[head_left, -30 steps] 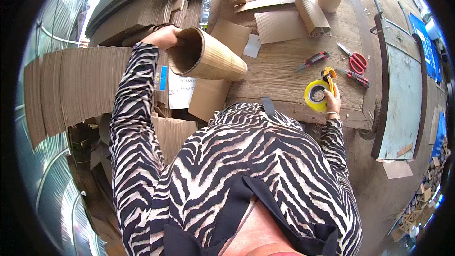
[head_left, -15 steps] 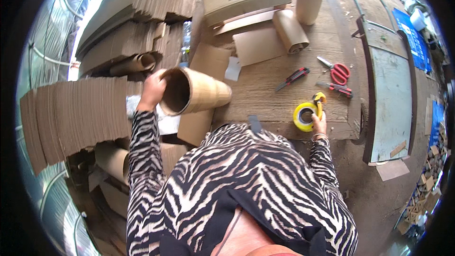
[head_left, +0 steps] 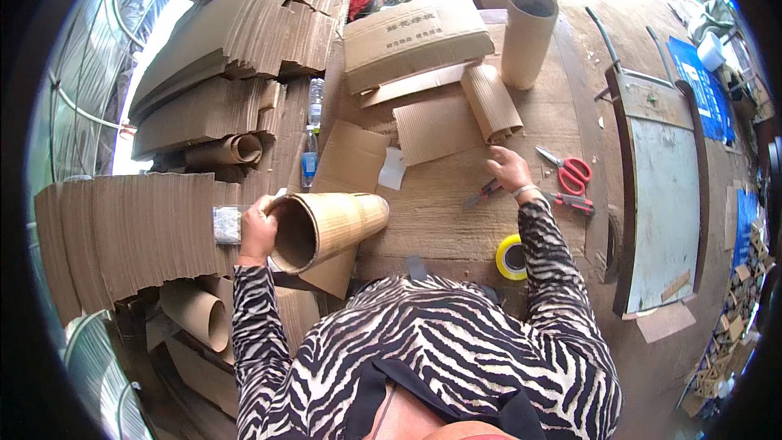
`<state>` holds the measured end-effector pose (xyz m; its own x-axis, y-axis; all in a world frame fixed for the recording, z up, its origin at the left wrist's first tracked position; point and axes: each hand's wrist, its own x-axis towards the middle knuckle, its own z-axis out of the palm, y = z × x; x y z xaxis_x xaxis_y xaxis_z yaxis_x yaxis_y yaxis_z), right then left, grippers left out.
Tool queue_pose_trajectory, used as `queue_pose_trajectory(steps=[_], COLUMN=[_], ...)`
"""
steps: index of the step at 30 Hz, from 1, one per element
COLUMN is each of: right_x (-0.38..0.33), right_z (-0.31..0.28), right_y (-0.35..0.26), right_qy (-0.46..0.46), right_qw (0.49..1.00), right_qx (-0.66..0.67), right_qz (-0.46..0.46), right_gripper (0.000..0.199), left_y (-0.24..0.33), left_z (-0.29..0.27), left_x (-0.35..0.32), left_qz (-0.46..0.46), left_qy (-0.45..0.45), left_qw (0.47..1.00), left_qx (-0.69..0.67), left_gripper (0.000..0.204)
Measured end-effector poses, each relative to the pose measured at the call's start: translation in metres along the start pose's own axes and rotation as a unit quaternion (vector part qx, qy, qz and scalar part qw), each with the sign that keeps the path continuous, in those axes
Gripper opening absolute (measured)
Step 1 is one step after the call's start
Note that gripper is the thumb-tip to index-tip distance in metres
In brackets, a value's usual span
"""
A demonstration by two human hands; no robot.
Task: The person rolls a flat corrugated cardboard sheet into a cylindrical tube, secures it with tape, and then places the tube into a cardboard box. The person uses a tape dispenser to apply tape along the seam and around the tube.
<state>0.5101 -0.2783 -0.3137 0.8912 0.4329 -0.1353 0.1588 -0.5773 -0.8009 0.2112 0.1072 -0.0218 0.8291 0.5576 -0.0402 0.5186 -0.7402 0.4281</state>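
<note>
My left hand (head_left: 258, 232) is closed on the wide rim of a tapered wooden tube (head_left: 346, 226), which lies on its side with its dark hollow mouth toward me. My right hand (head_left: 509, 169) reaches out over the table, fingers partly bent, with nothing visible in them. Its fingertips are close to the lower end of a curled cardboard sheet (head_left: 491, 102); I cannot tell whether they touch. Beneath the hand lies a red and black utility knife (head_left: 483, 193), partly covered. A yellow tape roll with its dispenser mostly hidden, the tape roll (head_left: 511, 257), sits beside my right forearm.
Red-handled scissors (head_left: 575, 177) and a second red knife (head_left: 573, 203) lie to the right. An upright cardboard tube (head_left: 528, 45) and a carton (head_left: 418, 38) stand at the back. Stacked cardboard (head_left: 130, 228) crowds the left; a metal-framed bench (head_left: 664, 195) stands right.
My right hand has let go of the tape dispenser and moved forward and left toward the curled cardboard. The wooden tube in my left hand has come slightly lower and nearer to me.
</note>
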Motion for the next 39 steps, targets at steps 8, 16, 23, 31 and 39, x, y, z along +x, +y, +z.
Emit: queue_pose_trajectory(steps=[8, 16, 23, 31, 39], right_x=[0.196, 0.307, 0.344, 0.226, 0.117], right_z=[0.085, 0.134, 0.134, 0.059, -0.038], right_y=[-0.059, -0.102, -0.164, -0.284, -0.343], right_qy=[-0.104, 0.042, 0.007, -0.102, -0.192], right_qw=[0.876, 0.689, 0.654, 0.616, 0.484], right_qx=[0.437, 0.641, 0.718, 0.781, 0.831], right_qz=[0.174, 0.336, 0.238, -0.012, -0.197], right_gripper=[0.044, 0.057, 0.028, 0.019, 0.028], left_y=[0.006, 0.000, -0.011, -0.034, -0.056], left_z=[0.004, 0.003, 0.001, -0.003, -0.022], left_x=[-0.017, -0.035, -0.041, -0.036, 0.023], left_qz=[-0.013, -0.056, -0.078, -0.063, 0.015], left_qy=[0.027, 0.045, 0.054, 0.006, -0.038], left_qw=[0.999, 0.996, 0.994, 0.995, 0.996], left_qx=[0.023, -0.061, -0.060, 0.079, 0.078], left_gripper=[0.033, 0.023, 0.017, 0.016, 0.024])
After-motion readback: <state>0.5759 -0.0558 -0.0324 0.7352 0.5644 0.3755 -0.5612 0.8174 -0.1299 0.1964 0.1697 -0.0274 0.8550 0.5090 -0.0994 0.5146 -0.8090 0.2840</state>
